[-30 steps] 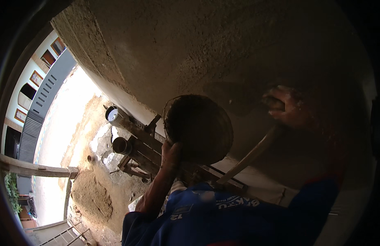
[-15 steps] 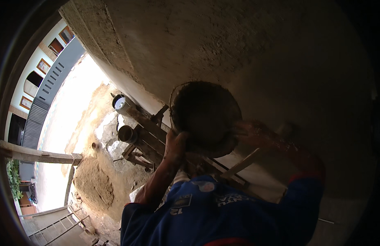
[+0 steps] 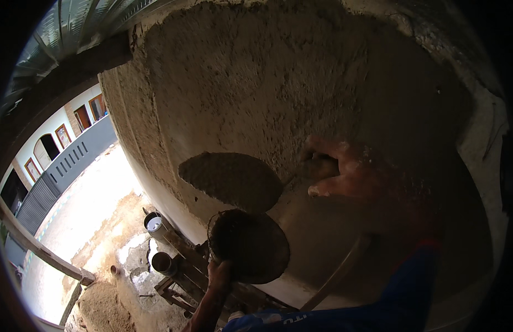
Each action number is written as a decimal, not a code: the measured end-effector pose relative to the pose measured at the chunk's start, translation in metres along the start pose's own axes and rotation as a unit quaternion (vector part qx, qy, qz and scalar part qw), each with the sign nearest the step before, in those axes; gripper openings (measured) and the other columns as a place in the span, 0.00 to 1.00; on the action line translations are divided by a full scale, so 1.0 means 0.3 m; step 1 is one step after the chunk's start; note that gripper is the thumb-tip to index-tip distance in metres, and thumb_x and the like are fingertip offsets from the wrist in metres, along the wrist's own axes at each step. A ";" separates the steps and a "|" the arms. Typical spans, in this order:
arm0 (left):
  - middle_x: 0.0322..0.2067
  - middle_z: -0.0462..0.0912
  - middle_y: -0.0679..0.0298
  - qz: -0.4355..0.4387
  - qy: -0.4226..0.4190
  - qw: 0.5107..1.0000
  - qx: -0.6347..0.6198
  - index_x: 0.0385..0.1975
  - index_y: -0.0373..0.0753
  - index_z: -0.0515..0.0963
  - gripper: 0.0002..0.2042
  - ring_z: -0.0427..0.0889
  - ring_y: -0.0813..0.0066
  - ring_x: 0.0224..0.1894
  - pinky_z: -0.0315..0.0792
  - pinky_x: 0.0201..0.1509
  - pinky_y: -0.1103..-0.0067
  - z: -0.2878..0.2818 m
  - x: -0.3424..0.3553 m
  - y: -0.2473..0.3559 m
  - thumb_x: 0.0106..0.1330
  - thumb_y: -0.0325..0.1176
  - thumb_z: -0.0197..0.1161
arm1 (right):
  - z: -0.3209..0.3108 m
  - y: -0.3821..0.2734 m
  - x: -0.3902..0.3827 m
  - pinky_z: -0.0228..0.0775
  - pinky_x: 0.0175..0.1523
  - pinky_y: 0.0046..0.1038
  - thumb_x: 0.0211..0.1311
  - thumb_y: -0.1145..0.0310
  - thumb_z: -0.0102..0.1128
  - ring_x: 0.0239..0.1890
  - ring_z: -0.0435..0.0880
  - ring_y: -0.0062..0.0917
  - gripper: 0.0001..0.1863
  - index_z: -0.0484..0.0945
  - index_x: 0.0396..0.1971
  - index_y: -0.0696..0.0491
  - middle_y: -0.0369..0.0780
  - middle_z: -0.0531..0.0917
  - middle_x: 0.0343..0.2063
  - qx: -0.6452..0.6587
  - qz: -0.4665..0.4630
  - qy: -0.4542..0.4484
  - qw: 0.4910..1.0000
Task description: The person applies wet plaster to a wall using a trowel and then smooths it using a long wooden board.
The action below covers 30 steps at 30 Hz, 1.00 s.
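My right hand (image 3: 345,174) is raised in front of the plastered wall (image 3: 256,83) and grips the handle of a trowel (image 3: 234,180) whose blade carries a heap of wet grey mortar. The blade lies flat against or just off the rough wall surface. Lower down, my left hand (image 3: 219,272) holds a round, dark mortar pan (image 3: 250,244) by its lower rim, tilted toward me, directly beneath the trowel. Both forearms wear blue sleeves.
Far below at the left lie sandy ground (image 3: 101,310), a white bucket (image 3: 155,223), a dark pipe end (image 3: 162,262) and wooden scaffold pieces (image 3: 179,282). A wooden pole (image 3: 35,249) crosses at lower left. A building with a grey fence (image 3: 63,166) stands beyond.
My right hand has lifted the loaded trowel out of the pan and up to the wall. The view has tilted upward, so the pan now sits lower in the picture.
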State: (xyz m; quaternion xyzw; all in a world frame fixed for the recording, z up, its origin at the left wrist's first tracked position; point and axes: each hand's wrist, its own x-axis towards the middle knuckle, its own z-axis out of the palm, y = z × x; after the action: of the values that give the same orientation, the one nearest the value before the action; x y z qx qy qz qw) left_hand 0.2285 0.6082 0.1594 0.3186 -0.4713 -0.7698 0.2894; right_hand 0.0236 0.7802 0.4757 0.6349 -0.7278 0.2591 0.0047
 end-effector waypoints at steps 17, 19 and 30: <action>0.22 0.74 0.67 0.024 0.077 0.997 0.002 0.29 0.34 0.72 0.06 0.73 0.80 0.22 0.67 0.24 0.82 -0.150 -0.093 0.006 0.53 0.26 0.51 | -0.270 0.204 0.039 0.70 0.36 0.26 0.52 0.57 0.56 0.32 0.75 0.22 0.30 0.67 0.54 0.56 0.44 0.75 0.41 -0.022 0.199 0.245 0.949; 0.26 0.76 0.64 -0.030 -0.035 0.999 -0.017 0.31 0.32 0.72 0.09 0.75 0.77 0.26 0.70 0.27 0.81 -0.038 0.025 -0.089 0.52 0.27 0.51 | -0.252 0.091 -0.119 0.69 0.44 0.30 0.53 0.57 0.56 0.38 0.76 0.26 0.30 0.64 0.55 0.55 0.46 0.74 0.44 -0.105 0.304 0.115 0.940; 0.29 0.77 0.62 0.020 -0.025 0.999 -0.024 0.38 0.30 0.72 0.12 0.76 0.75 0.29 0.71 0.31 0.80 0.034 -0.007 0.088 0.56 0.28 0.52 | 0.599 0.385 -0.223 0.70 0.47 0.34 0.54 0.62 0.57 0.43 0.76 0.36 0.22 0.69 0.49 0.53 0.46 0.73 0.45 -0.325 -0.006 -0.205 0.923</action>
State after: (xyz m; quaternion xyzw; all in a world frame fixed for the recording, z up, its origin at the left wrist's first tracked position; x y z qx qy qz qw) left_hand 0.2258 0.6049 0.1873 0.2828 -0.4659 -0.7825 0.3011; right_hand -0.0125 0.7798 0.2548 0.6419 -0.7536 -0.1272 0.0626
